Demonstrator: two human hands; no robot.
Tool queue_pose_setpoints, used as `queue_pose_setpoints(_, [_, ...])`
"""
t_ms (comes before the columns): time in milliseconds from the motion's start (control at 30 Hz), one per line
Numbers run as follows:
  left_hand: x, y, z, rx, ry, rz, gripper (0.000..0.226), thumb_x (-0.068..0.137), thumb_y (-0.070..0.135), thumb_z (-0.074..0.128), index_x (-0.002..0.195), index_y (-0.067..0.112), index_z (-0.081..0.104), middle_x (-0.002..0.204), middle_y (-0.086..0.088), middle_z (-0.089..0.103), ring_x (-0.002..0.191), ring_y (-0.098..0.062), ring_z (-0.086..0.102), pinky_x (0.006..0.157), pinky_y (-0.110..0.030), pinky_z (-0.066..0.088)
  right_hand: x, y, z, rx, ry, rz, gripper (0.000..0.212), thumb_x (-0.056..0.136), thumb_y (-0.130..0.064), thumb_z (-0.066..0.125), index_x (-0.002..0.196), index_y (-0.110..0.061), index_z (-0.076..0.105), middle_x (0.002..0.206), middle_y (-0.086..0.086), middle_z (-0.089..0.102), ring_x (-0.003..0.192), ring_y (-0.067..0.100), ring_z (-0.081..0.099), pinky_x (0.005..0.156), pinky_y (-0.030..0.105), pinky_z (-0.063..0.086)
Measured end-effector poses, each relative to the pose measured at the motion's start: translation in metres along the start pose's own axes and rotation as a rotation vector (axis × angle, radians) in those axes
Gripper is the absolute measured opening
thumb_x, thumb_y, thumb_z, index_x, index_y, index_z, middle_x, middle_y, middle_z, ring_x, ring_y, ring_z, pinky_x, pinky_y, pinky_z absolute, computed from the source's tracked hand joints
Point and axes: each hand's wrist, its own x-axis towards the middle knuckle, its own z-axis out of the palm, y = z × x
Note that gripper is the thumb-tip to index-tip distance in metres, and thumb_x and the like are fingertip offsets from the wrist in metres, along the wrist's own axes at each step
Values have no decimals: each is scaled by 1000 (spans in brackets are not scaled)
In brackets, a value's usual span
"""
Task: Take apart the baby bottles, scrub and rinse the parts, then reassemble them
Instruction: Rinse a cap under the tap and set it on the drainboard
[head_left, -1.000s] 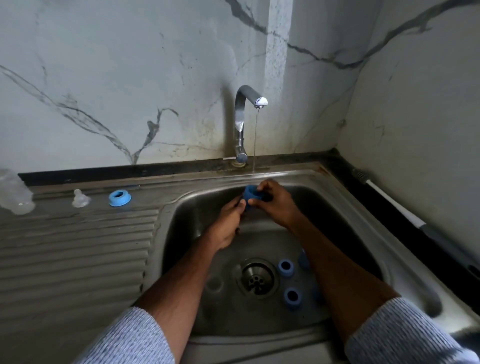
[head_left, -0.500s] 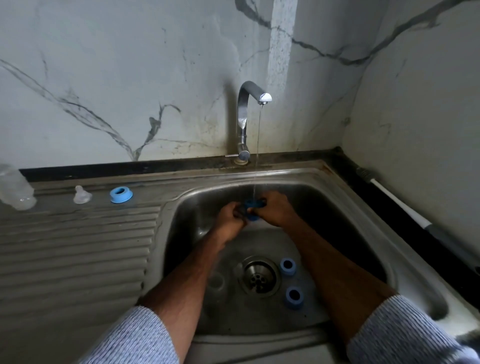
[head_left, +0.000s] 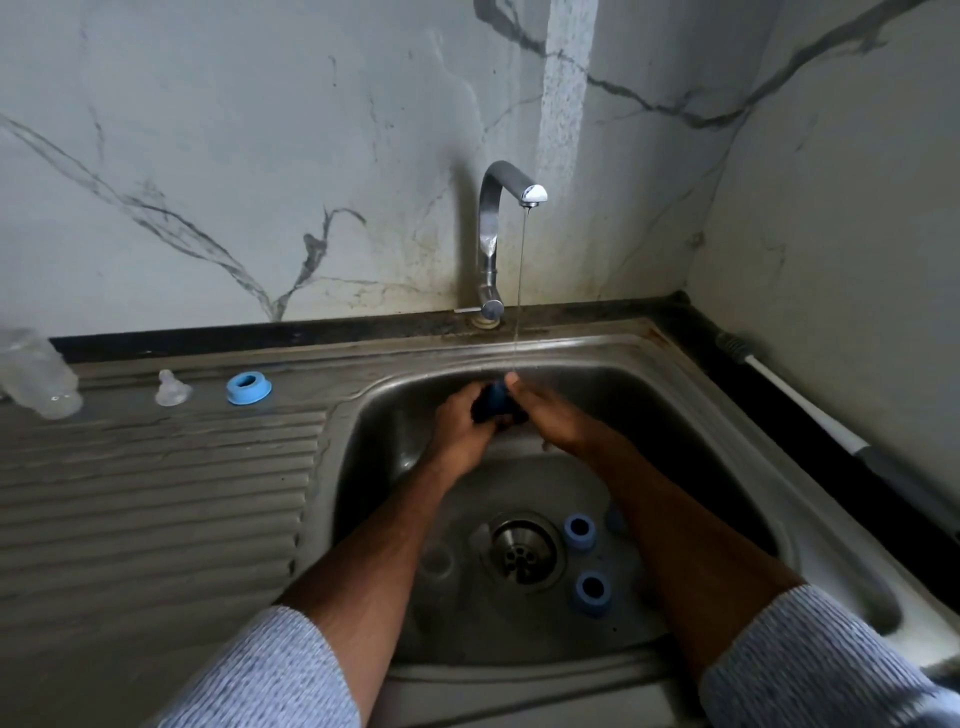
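Under the tap stream (head_left: 521, 291), left hand (head_left: 462, 426) and right hand (head_left: 550, 421) are gripping a blue ring (head_left: 497, 399); rotating it would rinse every face.

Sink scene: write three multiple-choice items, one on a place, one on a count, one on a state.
1. Where does the clear teat lie?
A. On the draining board, left of a blue ring
B. In the sink basin
C. On the tap

2. How many blue rings lie whole in view beside the drain?
A. None
B. Two
C. Five

3. What is the tap doing?
A. Turned off
B. Running a thin stream
C. Spraying sideways

Answers: 1 A, it sits beside the ring on the ribbed board. 2 B, two show right of the drain. 3 B, a thin stream falls onto both hands' grip.
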Motion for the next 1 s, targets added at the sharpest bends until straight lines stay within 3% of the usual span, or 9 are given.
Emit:
queue_pose_setpoints(67, [-1,3,4,8,-40,20,52,82,13,79,130,16,61,126,0,65,113,-8,58,97,-20,47,12,7,-2,-22,160,44,67,101,-67,28,134,-16,57,126,9,62,104,17,63,91,27,54])
queue_pose_setpoints(133, [0,2,9,-13,-26,32,47,83,11,78,127,16,63,122,-5,69,111,-14,64,100,-32,50,17,9,0,-183,191,-35,70,98,-70,28,126,-16,64,128,13,63,115,25,61,103,43,48])
queue_pose_setpoints(233, [4,-5,0,-12,13,34,41,83,6,74,123,16,67,118,-6,71,111,-21,66,98,-34,51,11,2,2,-176,-24,-159,39,100,-49,54,120,-18,66,122,9,62,113,21,58,99,39,49])
queue_pose_setpoints(300, [3,-5,-2,-5,20,15,46,79,10,80,123,13,67,118,-7,70,110,-20,65,98,-34,51,8,1,-3,-84,-43,-74,31,101,-39,57,117,-14,67,113,9,66,104,23,63,81,32,55])
queue_pose_setpoints(400, [2,-3,5,21,87,12,57,74,14,86,127,11,64,121,-6,68,108,-14,62,97,-31,51,9,9,-3,144,65,-37,17,100,-24,61,113,-14,60,113,18,66,101,31,67,67,34,56])
queue_pose_setpoints(500, [4,-1,2,-89,160,-15,61,72,2,85,127,8,62,116,-1,66,102,-12,63,85,-14,53,5,6,1,507,22,-10,30,104,-17,51,131,-29,47,127,16,57,106,35,66,71,36,59])
queue_pose_setpoints(567, [3,0,-1,-133,194,-15,55,71,-3,84,121,6,65,107,-1,67,92,-8,64,81,-15,55,1,6,3,619,-28,78,29,108,-19,40,133,-29,51,129,15,59,108,33,65,78,39,60])
queue_pose_setpoints(733, [-1,1,4,-62,173,70,47,69,1,86,114,8,72,106,-2,72,93,-8,65,82,-7,48,-1,5,5,613,7,209,35,108,-24,34,131,-18,60,115,19,71,94,32,73,73,38,60])
queue_pose_setpoints(1000, [0,0,8,0,177,96,48,71,4,86,116,8,71,109,-2,72,95,-8,64,80,-3,45,-2,6,10,531,-39,307,40,109,-29,29,125,-12,62,107,17,73,95,33,73,74,40,60])
